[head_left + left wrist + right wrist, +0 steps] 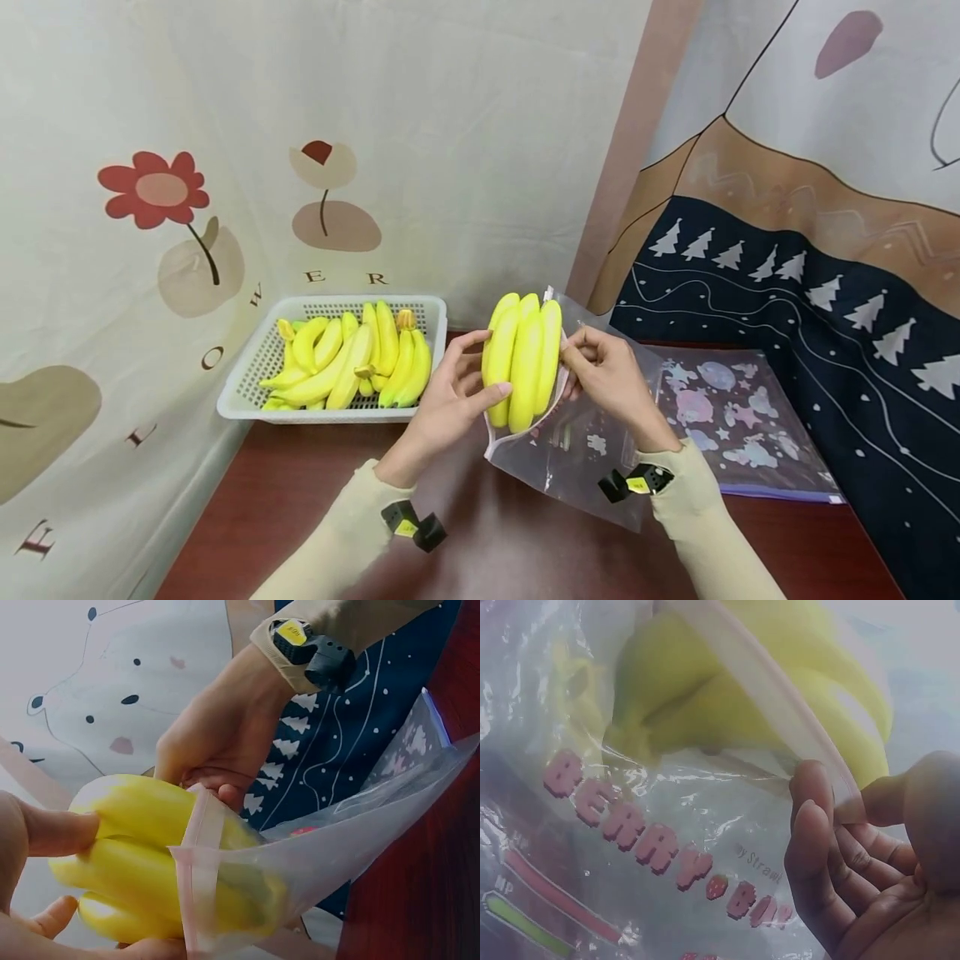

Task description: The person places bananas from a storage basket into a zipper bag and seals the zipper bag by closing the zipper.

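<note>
Several bananas (pixel 527 358) in left hand (pixel 452 396), right hand (pixel 611 375) pinching clear bag (pixel 573 471)

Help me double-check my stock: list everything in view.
banana bunch: one, yellow, partly inside clear bag
clear bag: one, transparent, held over table
basket: one, white, on table, left
bananas: several, overlapping, yellow, in basket
printed bag: at least one, purple-edged, on table, right
table: one, reddish-brown, beneath basket
printed cloth: count unclear, pale and navy, backdrop
wrist devices: two, black, one per wrist
sleeves: two, cream, on arms
left hand: one, gripping banana bunch
right hand: one, pinching clear bag's edge
</note>
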Demonstrator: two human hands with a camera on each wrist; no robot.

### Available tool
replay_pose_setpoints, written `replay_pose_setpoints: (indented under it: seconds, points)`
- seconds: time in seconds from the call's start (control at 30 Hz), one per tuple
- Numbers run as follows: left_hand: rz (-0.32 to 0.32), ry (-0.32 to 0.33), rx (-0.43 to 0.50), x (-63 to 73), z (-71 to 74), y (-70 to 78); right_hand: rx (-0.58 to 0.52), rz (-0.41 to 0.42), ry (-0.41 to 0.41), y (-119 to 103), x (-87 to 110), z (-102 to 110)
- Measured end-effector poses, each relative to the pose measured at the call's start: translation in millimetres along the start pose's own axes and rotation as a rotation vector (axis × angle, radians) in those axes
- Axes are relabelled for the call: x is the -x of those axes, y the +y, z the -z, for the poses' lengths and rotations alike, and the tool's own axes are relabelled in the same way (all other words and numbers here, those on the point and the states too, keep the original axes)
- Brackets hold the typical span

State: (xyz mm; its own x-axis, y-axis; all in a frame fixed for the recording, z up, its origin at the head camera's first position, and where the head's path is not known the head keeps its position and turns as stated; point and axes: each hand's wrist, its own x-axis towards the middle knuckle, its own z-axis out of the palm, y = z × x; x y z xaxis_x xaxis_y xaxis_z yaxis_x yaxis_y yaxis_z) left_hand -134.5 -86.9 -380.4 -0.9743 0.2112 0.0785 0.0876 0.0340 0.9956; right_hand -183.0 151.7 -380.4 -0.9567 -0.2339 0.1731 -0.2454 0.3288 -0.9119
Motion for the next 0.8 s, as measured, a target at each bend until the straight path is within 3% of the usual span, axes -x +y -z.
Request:
replay_pose_setpoints:
  seconds: [0.1,0.37,0.63,0.8]
  points:
    - [-0.005,0.018,-0.02,0.9,-1.9,-2.0,0.005,-0.023,0.026,-2.0,0.7,0.4]
    - [-0.018,-0.053,-0.059,4.2,0.7,-4.8,0.008,-0.053,0.106,-0.6,0.0,-1.1]
    - [-0.107,-0.029,-0.254,6.5,-1.3,-9.8,0.057,0.038,0.182,0.9,0.4,-2.1]
    - [-0.149,-0.022,-0.373,7.6,-0.8,-10.3,0.058,0.053,0.191,0.9,-0.1,-2.3]
